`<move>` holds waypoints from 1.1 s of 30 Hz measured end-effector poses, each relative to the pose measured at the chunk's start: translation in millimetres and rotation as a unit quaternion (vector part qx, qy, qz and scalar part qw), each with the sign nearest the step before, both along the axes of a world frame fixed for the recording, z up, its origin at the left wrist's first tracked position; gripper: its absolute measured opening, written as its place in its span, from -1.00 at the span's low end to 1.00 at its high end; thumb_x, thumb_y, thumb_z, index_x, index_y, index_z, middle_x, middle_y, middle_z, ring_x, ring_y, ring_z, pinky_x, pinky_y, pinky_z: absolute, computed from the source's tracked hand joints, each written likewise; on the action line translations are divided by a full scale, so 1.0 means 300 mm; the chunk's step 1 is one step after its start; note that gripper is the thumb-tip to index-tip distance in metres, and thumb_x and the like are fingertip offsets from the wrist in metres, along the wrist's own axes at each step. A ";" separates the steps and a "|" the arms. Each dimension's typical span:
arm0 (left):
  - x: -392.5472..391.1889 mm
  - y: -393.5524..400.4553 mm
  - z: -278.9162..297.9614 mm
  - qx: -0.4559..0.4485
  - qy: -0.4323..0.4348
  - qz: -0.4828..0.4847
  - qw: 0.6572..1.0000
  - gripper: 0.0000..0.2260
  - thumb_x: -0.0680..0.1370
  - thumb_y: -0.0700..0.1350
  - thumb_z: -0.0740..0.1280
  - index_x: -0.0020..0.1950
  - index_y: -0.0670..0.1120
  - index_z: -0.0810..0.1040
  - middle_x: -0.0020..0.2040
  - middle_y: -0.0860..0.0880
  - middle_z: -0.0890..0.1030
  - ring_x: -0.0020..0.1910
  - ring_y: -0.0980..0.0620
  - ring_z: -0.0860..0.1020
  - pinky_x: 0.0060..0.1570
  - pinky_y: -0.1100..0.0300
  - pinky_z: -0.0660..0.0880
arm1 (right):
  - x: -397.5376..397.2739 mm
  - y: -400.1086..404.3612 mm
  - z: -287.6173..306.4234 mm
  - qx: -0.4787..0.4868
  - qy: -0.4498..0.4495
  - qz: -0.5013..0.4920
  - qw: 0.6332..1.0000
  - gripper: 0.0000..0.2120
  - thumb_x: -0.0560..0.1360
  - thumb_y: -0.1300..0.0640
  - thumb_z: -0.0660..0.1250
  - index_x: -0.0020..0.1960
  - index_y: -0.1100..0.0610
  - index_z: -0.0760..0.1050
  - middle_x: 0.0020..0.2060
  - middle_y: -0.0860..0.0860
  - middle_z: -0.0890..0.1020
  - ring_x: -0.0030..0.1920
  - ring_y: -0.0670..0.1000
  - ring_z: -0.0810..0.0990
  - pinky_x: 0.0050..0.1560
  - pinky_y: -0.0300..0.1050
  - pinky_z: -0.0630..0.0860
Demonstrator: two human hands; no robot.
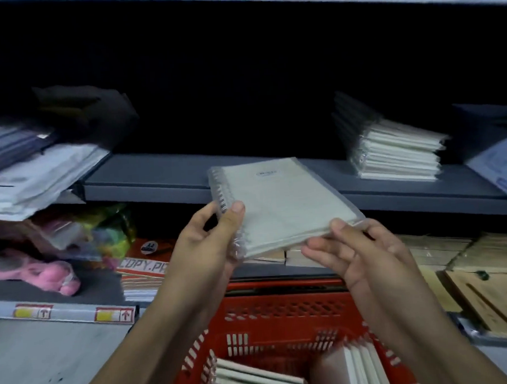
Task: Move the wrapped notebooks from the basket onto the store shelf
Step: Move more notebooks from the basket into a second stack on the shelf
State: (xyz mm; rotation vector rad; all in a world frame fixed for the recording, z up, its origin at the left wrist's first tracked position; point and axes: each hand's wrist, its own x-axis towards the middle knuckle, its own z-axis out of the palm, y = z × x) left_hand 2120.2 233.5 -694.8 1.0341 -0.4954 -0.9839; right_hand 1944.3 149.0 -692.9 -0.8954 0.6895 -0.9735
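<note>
I hold a pale, plastic-wrapped spiral notebook in front of the grey store shelf. My left hand grips its spiral edge, thumb on top. My right hand pinches its near right corner, the other fingers spread below. Beneath my arms stands the red basket, with several more wrapped notebooks lying flat at its left and others standing on edge at its right. A stack of the same wrapped notebooks sits on the shelf to the right.
White and dark packets overhang the shelf's left end. On the lower shelf lie a pink item, coloured bags, copy-paper packs and brown paper stacks. A blue-white packet sits far right.
</note>
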 end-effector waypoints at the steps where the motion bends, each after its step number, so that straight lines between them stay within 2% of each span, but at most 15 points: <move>1: 0.009 -0.026 0.008 0.007 0.012 0.007 1.000 -0.59 0.57 -0.13 0.37 0.40 -0.19 0.44 0.19 -0.18 0.68 0.16 -0.15 0.67 0.22 -0.06 0.56 | 0.024 -0.030 0.018 0.002 0.002 -0.011 1.000 -0.86 0.51 0.29 0.39 -0.10 0.19 0.41 -0.29 0.20 0.57 -0.19 0.19 0.74 -0.03 0.12 0.68; 4: 0.064 -0.091 0.026 0.030 0.021 0.029 0.999 -0.47 0.48 -0.22 0.48 0.40 -0.23 0.40 0.18 -0.22 0.67 0.12 -0.12 0.69 0.18 0.00 0.59 | 0.085 -0.099 0.041 0.012 0.003 -0.012 1.000 -0.84 0.55 0.30 0.38 -0.01 0.19 0.39 -0.24 0.21 0.63 -0.10 0.22 0.76 0.03 0.14 0.67; 6: 0.100 -0.119 0.035 0.029 0.017 0.013 0.999 -0.34 0.39 -0.25 0.54 0.44 -0.23 0.36 0.24 -0.21 0.64 0.15 -0.11 0.67 0.27 -0.01 0.53 | 0.111 -0.136 0.032 0.020 0.021 -0.008 1.000 -0.84 0.56 0.27 0.39 0.04 0.21 0.41 -0.19 0.24 0.68 -0.05 0.22 0.76 0.06 0.11 0.65; 9: 0.122 -0.138 0.029 0.086 -0.081 0.037 0.992 -0.31 0.34 -0.26 0.56 0.44 -0.14 0.41 0.28 -0.04 0.62 0.13 0.05 0.67 0.30 0.05 0.50 | 0.127 -0.185 0.016 0.017 0.089 -0.015 0.996 -0.76 0.53 0.21 0.45 0.08 0.32 0.48 -0.16 0.24 0.73 -0.09 0.17 0.77 0.03 0.06 0.66; 12: 0.122 -0.152 0.013 0.148 -0.221 0.078 0.961 -0.49 0.43 -0.25 0.54 0.32 0.00 0.50 -0.10 0.25 0.71 -0.13 0.34 0.67 0.04 0.28 0.54 | 0.129 -0.217 -0.004 -0.038 0.188 -0.050 0.980 -0.60 0.48 0.20 0.51 0.22 0.24 0.43 -0.17 0.18 0.74 -0.20 0.13 0.77 -0.09 0.00 0.70; 14: 0.128 -0.177 -0.009 0.158 -0.269 0.100 0.945 -0.55 0.43 -0.20 0.55 0.29 -0.05 0.55 -0.17 0.24 0.68 -0.21 0.42 0.63 -0.16 0.45 0.51 | 0.129 -0.236 -0.024 -0.105 0.256 -0.075 0.958 -0.50 0.46 0.19 0.53 0.32 0.18 0.42 -0.18 0.11 0.73 -0.28 0.05 0.75 -0.08 0.02 0.69; 16: 0.122 -0.208 -0.019 0.173 -0.317 0.117 0.925 -0.56 0.44 -0.14 0.55 0.30 -0.03 0.57 -0.07 0.17 0.63 -0.20 0.33 0.63 -0.29 0.52 0.48 | 0.124 -0.267 -0.041 -0.166 0.316 -0.096 0.929 -0.49 0.44 0.10 0.55 0.33 0.17 0.51 -0.24 0.00 0.71 -0.34 -0.03 0.71 -0.12 -0.01 0.67; 18: 0.126 -0.243 -0.018 0.203 -0.387 0.129 0.890 -0.59 0.46 -0.04 0.53 0.29 0.05 0.59 -0.02 0.06 0.60 -0.12 0.20 0.59 -0.34 0.53 0.43 | 0.122 -0.306 -0.045 -0.235 0.395 -0.126 0.879 -0.53 0.42 -0.04 0.55 0.26 0.11 0.60 -0.23 -0.08 0.69 -0.27 -0.07 0.68 -0.21 -0.22 0.53; 19: 0.136 -0.263 -0.023 0.213 -0.410 0.129 0.877 -0.60 0.47 0.01 0.52 0.29 0.09 0.59 0.02 0.03 0.60 -0.05 0.17 0.57 -0.27 0.52 0.45 | 0.123 -0.325 -0.042 -0.266 0.440 -0.137 0.847 -0.54 0.41 -0.12 0.53 0.23 0.08 0.63 -0.16 -0.07 0.66 -0.19 -0.06 0.65 -0.22 -0.27 0.45; 20: 0.148 -0.287 -0.032 0.219 -0.426 0.128 0.868 -0.60 0.47 0.05 0.51 0.29 0.12 0.58 0.07 0.02 0.60 0.06 0.12 0.56 -0.10 0.45 0.50 | 0.129 -0.347 -0.043 -0.289 0.483 -0.142 0.814 -0.51 0.42 -0.19 0.49 0.24 0.06 0.64 -0.05 -0.03 0.61 -0.09 -0.02 0.63 -0.21 -0.25 0.40; 22: 0.168 -0.338 -0.042 0.226 -0.445 0.138 0.856 -0.60 0.46 0.11 0.50 0.28 0.15 0.59 0.06 0.06 0.64 0.23 -0.03 0.52 0.27 0.09 0.46 | 0.148 -0.389 -0.038 -0.315 0.536 -0.144 0.769 -0.46 0.44 -0.27 0.43 0.28 0.04 0.63 0.12 0.03 0.51 0.09 0.08 0.60 -0.10 -0.17 0.40; 23: 0.173 -0.364 -0.041 0.233 -0.457 0.148 0.845 -0.61 0.47 0.11 0.49 0.28 0.14 0.59 0.03 0.06 0.66 0.25 -0.07 0.50 0.34 0.08 0.34 | 0.161 -0.408 -0.035 -0.324 0.548 -0.145 0.758 -0.45 0.45 -0.28 0.42 0.28 0.05 0.62 0.17 0.05 0.49 0.14 0.11 0.59 -0.06 -0.14 0.43; 25: 0.173 -0.409 -0.026 0.258 -0.483 0.166 0.820 -0.61 0.50 0.11 0.46 0.31 0.13 0.58 0.07 0.01 0.68 0.29 -0.08 0.45 0.20 0.16 0.17 | 0.190 -0.438 -0.030 -0.328 0.562 -0.147 0.745 -0.45 0.45 -0.30 0.41 0.28 0.04 0.63 0.21 0.08 0.54 0.16 0.14 0.59 -0.02 -0.08 0.50; 30: 0.171 -0.463 -0.024 0.285 -0.512 0.182 0.790 -0.59 0.56 0.12 0.38 0.41 0.13 0.50 0.23 0.01 0.62 0.31 -0.04 0.32 0.09 0.14 0.10 | 0.220 -0.480 -0.044 -0.335 0.585 -0.172 0.719 -0.50 0.46 -0.35 0.36 0.19 -0.02 0.66 0.08 0.08 0.66 0.09 0.17 0.62 0.11 0.09 0.56; 33: 0.165 -0.444 -0.039 0.261 -0.541 0.182 0.779 -0.56 0.56 0.12 0.37 0.44 0.14 0.45 0.42 0.13 0.49 0.30 -0.01 0.30 0.11 0.15 0.09 | 0.213 -0.457 -0.058 -0.369 0.572 -0.189 0.708 -0.43 0.50 -0.31 0.33 0.34 0.04 0.56 0.13 0.12 0.61 0.16 0.18 0.58 0.16 0.12 0.54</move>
